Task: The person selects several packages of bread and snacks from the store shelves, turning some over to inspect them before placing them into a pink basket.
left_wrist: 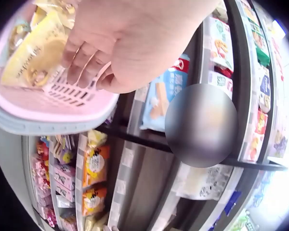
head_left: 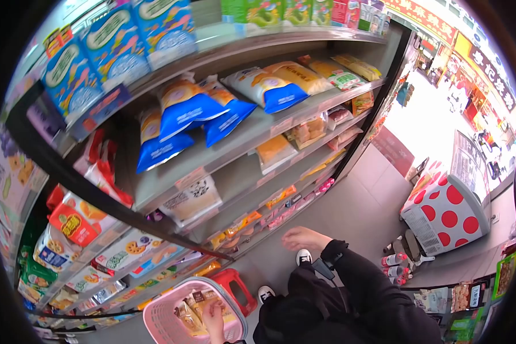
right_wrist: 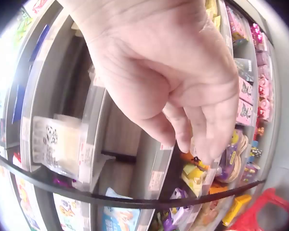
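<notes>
My left hand point(head_left: 214, 322) hovers over a pink shopping basket point(head_left: 157, 312); in the left wrist view its loosely bent fingers point(left_wrist: 89, 60) hold nothing and overlap the basket's slotted inside. Yellow packets point(left_wrist: 36, 55) lie in the basket, one with a round baked item printed on it. Out in front of my body is my right hand point(head_left: 307, 238), its fingers relaxed and nothing in them. In the right wrist view, that hand point(right_wrist: 168, 72) overlaps the snack shelves, nearest to small yellow and purple packs point(right_wrist: 195, 175).
Tall shelves point(head_left: 281, 123) carry bagged bread with blue ends point(head_left: 192, 112) and blue cartons point(head_left: 117, 49). A red plastic stool or basket part point(head_left: 238, 289) stands beside the pink basket. At right are a red-dotted bin point(head_left: 444, 212) and several bottles point(head_left: 395, 266) on the floor.
</notes>
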Tool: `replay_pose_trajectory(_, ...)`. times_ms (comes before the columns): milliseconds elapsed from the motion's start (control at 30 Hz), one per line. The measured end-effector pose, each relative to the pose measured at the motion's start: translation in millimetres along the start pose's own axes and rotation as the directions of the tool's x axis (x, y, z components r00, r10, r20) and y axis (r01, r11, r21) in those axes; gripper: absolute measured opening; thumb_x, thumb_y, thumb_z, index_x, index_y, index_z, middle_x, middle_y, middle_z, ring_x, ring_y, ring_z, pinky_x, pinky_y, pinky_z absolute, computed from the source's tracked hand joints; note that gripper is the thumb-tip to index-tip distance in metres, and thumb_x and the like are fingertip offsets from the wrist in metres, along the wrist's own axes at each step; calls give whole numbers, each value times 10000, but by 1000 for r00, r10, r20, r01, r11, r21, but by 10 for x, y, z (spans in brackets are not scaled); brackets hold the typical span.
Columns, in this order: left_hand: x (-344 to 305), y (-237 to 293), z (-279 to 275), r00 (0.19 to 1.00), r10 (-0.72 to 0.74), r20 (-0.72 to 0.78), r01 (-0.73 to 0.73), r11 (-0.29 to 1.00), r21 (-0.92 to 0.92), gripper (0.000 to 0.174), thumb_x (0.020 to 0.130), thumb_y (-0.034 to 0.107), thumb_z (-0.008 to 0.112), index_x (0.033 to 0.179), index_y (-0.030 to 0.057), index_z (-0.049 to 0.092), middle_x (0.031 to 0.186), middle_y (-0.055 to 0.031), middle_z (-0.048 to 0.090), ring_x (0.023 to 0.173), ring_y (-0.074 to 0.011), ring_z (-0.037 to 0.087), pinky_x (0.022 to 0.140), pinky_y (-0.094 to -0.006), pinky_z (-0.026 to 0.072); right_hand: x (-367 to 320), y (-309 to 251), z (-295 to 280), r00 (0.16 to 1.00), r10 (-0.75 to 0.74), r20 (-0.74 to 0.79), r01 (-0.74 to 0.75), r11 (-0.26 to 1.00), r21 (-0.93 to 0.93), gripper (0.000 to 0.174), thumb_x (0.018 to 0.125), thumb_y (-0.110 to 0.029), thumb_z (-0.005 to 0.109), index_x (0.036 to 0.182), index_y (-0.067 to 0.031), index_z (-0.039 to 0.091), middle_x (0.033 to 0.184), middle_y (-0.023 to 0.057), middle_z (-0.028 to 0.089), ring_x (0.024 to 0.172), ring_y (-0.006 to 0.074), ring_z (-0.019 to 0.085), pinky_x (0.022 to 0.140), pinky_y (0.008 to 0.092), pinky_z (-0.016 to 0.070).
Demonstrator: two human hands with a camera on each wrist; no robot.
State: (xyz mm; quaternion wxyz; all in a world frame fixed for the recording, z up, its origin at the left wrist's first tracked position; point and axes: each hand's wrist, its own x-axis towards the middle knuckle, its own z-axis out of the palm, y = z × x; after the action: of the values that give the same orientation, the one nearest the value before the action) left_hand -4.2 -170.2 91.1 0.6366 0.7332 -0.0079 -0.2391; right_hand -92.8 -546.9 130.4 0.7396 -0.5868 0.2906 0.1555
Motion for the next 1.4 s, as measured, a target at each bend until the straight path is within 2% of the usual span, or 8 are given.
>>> replay_pose_trajectory(300,420,696,1524,958,-9,286,-10,998,65,185,807,23,420,979,-20,475,868,-112,561,733,-140,549,676,-232,435,-123,-173,-1383,982,-99,-158,129,972,195,287,790,-177,497,1017,-2,486,896,66,553,784,147,549,683,242,450)
replay_pose_trajectory(533,609,951,2677,902,-141,408,85,984,154,202,815,61,427,996,-15,476,895,-105,563,750,-140,554,685,-234,432,281,-397,-2918,775,-175,-608,396,883,251,140,778,-135,498,817,-1,513,711,48,540,561,118,528,484,232,433)
replay_pose_trajectory(600,652,996,2919,895,-163,415,104,981,161,208,820,76,427,1001,-10,478,906,-104,563,755,-138,556,685,-234,433,390,-504,-3196,635,-149,-758,325,942,87,193,778,-180,515,812,10,526,638,46,527,507,120,519,445,228,418)
replay_pose_trajectory(800,684,1077,3352,849,-212,485,125,971,206,222,823,100,438,1018,0,475,919,-93,559,773,-143,550,697,-246,426,768,-540,-3655,554,-401,-730,67,895,-441,422,759,-347,539,734,74,541,567,110,530,523,193,549,484,302,420)
replay_pose_trajectory(967,741,1092,3535,833,-282,476,174,950,259,217,827,92,434,1016,-8,471,924,-103,553,796,-146,542,715,-251,426,892,-416,-3826,579,-547,-604,140,797,-588,349,783,-270,504,832,73,549,615,106,532,612,178,546,553,289,420)
replay_pose_trajectory(1067,798,1108,3658,811,-314,494,198,942,272,213,833,87,425,1017,-9,468,936,-105,544,816,-148,535,729,-252,426,767,-471,-3817,741,-417,-526,388,906,-172,213,797,-179,480,755,25,526,600,74,522,538,129,521,495,259,409)
replay_pose_trajectory(1267,901,1221,3953,771,-246,588,158,967,199,213,843,91,410,1021,-12,464,952,-100,538,839,-154,532,750,-257,426,-147,-857,-3398,819,-415,-397,455,891,7,177,809,-134,448,794,23,527,692,47,546,606,112,526,553,231,425)
replay_pose_trajectory(1400,945,1381,4112,689,-306,657,336,938,84,245,861,149,397,1045,-2,455,987,-115,530,876,-180,534,764,-273,432,-599,-996,-3128,866,-393,-309,419,908,18,181,815,-127,438,790,28,529,706,51,547,642,102,528,595,224,430)
